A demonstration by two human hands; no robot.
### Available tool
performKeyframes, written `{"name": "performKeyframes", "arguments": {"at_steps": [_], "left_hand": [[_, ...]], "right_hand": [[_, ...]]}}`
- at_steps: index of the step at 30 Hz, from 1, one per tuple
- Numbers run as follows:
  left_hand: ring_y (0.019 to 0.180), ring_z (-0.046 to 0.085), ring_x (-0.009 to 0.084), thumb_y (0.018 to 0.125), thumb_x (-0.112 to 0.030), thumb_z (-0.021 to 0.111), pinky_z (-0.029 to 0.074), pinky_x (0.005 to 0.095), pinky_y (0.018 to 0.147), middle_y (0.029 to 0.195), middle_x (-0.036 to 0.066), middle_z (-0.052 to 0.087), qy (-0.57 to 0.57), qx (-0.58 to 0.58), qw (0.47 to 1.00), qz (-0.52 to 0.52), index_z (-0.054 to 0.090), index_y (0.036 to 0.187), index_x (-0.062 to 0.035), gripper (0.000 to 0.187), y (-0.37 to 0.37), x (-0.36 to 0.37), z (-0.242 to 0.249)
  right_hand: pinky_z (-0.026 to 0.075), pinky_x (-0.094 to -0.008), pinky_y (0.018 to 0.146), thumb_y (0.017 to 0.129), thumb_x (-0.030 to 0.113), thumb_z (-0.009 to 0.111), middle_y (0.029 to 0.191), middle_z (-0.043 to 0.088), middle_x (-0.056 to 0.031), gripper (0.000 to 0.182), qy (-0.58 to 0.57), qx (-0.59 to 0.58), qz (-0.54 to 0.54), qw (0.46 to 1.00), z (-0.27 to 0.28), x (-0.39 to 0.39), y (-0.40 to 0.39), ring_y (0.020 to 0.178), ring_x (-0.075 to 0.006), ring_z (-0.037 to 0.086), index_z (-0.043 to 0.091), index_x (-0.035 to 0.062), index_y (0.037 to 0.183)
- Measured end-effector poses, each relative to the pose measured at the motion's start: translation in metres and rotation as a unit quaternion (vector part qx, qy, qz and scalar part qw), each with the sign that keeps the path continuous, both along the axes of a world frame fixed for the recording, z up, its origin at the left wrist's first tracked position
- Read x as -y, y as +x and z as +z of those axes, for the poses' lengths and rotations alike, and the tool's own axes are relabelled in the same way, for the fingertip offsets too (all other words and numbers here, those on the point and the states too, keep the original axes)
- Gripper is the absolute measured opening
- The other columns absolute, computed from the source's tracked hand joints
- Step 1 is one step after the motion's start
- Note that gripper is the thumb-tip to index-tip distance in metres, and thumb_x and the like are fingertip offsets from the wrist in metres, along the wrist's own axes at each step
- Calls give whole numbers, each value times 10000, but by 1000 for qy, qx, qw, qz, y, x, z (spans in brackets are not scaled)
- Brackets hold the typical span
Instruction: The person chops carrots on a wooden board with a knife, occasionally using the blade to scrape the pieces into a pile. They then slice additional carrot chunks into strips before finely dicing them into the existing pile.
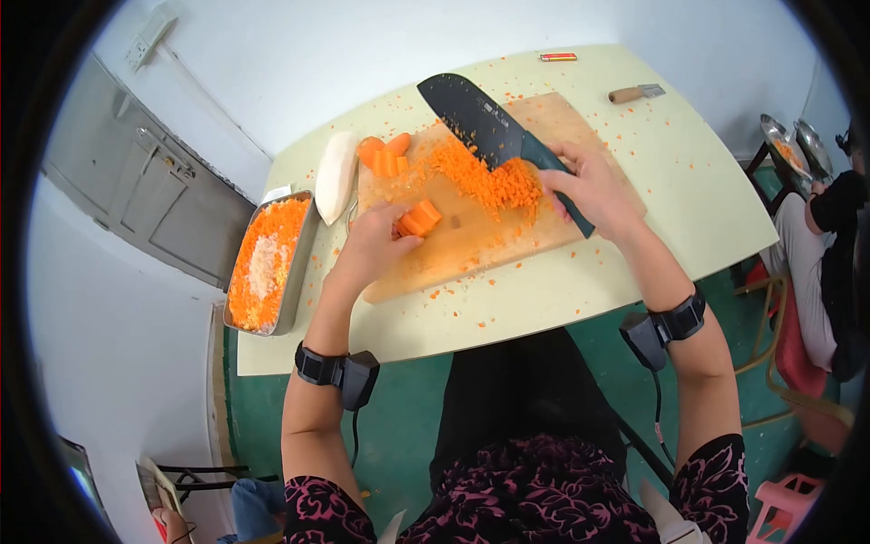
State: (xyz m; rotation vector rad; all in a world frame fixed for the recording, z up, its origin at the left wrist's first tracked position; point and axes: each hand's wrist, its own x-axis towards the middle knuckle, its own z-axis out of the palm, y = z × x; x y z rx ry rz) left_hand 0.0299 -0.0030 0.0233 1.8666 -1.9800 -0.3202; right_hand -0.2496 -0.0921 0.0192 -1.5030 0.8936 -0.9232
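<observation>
My right hand is closed around the dark green handle of a kitchen knife. Its broad black blade points up and left over the cutting board, with orange bits stuck to it. Below the blade lies a heap of finely chopped carrot, part of it against my right hand. My left hand is at the board's left side, its fingers on cut carrot pieces. More carrot chunks sit behind it, and a peeled white radish lies on the table left of the board.
A metal tray of chopped carrot with a pale heap on top stands at the table's left edge. At the back are a red lighter and a small wooden-handled tool. Carrot bits dot the tabletop. Another person sits at right.
</observation>
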Motion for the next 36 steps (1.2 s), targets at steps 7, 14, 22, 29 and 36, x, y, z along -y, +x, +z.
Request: {"name": "performKeyframes", "arguments": {"at_steps": [7,14,22,29,36], "left_hand": [[792,620,287,707,-69,729,500,347,725,910,175,614,-24,-51,998,33,624,1047,68,381,-7,-13,-8],[775,636,231,700,-75,753,514,305,728,917,159,646,-21,-58,997,41,627,1087,53,427,-11,-9,-8],[765,628,260,690,-113,751,503,333,700,885,177,633,-40,7,999,36,620,1082,59,447,-16,-9,-4],[762,647,261,705,-53,721,525,323,701,972,181,635,-64,-40,996,41,625,1047,77,378,-35,-13,-17],[756,664,251,725,-60,716,534,315,710,1006,169,647,-97,-66,992,50,643,980,83,301,-52,-18,-17]], "right_hand": [[470,-304,537,849,115,541,712,562,-85,346,-15,-175,91,980,38,-39,10,595,-162,573,514,-21,1166],[449,-460,658,829,63,501,815,583,-243,334,-225,-264,68,935,32,-50,6,737,-414,575,496,-2,1156],[457,-478,667,820,44,517,818,604,-232,357,-250,-286,113,918,30,-57,8,762,-409,596,468,-27,1167],[448,-491,692,823,51,495,824,592,-252,367,-202,-288,171,921,38,-60,14,791,-419,587,443,-24,1178],[449,-477,689,838,115,491,805,593,-222,358,-160,-312,169,921,59,-47,3,769,-401,589,472,-3,1175]]}}
